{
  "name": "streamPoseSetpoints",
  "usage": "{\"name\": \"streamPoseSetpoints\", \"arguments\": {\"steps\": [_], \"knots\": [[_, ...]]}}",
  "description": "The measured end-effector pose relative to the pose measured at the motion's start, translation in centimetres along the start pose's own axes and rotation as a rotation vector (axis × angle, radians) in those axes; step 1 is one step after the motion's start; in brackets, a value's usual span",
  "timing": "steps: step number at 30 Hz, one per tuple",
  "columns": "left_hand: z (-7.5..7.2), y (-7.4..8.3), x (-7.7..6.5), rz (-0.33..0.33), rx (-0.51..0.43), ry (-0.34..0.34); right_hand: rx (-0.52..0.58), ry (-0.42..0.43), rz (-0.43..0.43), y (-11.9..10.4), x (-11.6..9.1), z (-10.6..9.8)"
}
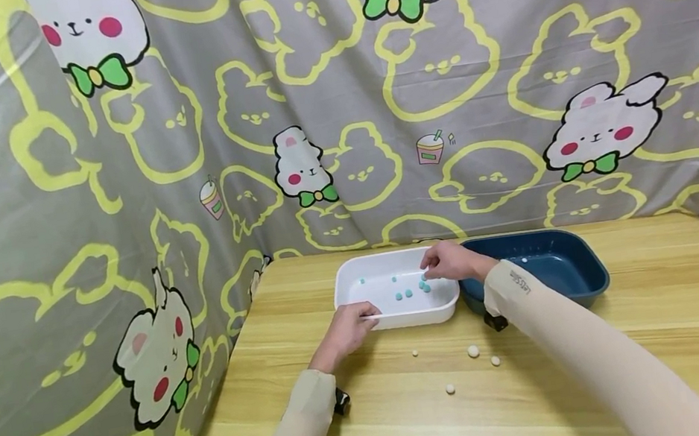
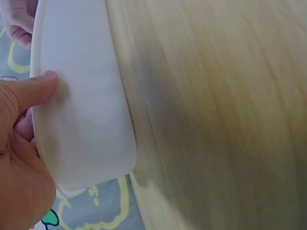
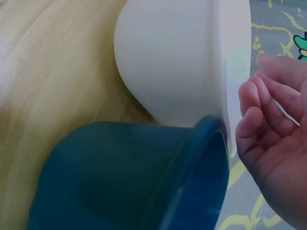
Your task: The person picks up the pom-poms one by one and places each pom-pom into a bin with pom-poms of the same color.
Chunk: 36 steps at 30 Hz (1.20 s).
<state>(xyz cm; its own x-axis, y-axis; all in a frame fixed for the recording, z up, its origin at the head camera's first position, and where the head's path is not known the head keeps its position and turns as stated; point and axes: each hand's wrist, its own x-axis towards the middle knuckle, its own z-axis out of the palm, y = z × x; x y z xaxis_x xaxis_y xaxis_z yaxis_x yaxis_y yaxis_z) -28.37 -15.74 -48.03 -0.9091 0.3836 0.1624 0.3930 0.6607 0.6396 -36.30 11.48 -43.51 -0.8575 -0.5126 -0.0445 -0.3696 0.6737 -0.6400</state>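
A white basin (image 1: 399,322) stands on the table with several small teal balls (image 1: 409,293) on its floor. My left hand (image 1: 348,333) grips its near rim at the left; in the left wrist view the thumb (image 2: 41,90) lies on the outer wall. Above the basin's right end is my right hand (image 1: 453,260), fingers bent, close over some teal balls. In the right wrist view its fingertips (image 3: 249,96) are curled, and whether a ball is between them cannot be made out. Beside the white basin stands a dark blue basin (image 1: 590,265) with a white ball (image 1: 525,260) inside.
Several white balls (image 1: 473,351) lie loose on the wooden table (image 1: 380,424) in front of the basins. A patterned grey curtain (image 1: 353,104) hangs behind the table and along its left side. The right forearm crosses over the blue basin's near left part.
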Motion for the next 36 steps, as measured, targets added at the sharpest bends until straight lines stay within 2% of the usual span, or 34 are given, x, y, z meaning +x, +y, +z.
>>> {"name": "streamPoseSetpoints", "arguments": {"steps": [8, 23, 31, 36], "knots": [[0.0, 0.2, 0.2, 0.019, 0.009, -0.002, 0.018, -0.004, -0.020, 0.0, -1.2, -0.4], [0.0, 0.2, 0.1, 0.001, 0.010, -0.012, -0.029, -0.008, -0.082, -1.1, -4.1, -0.3], [-0.1, 0.5, 0.2, 0.061, 0.028, 0.000, -0.055, 0.030, -0.101, -0.8, -6.6, -1.1], [-0.3, 1.8, 0.2, 0.089, 0.007, -0.027, -0.059, 0.065, -0.098, 0.2, -8.6, -1.9]]}}
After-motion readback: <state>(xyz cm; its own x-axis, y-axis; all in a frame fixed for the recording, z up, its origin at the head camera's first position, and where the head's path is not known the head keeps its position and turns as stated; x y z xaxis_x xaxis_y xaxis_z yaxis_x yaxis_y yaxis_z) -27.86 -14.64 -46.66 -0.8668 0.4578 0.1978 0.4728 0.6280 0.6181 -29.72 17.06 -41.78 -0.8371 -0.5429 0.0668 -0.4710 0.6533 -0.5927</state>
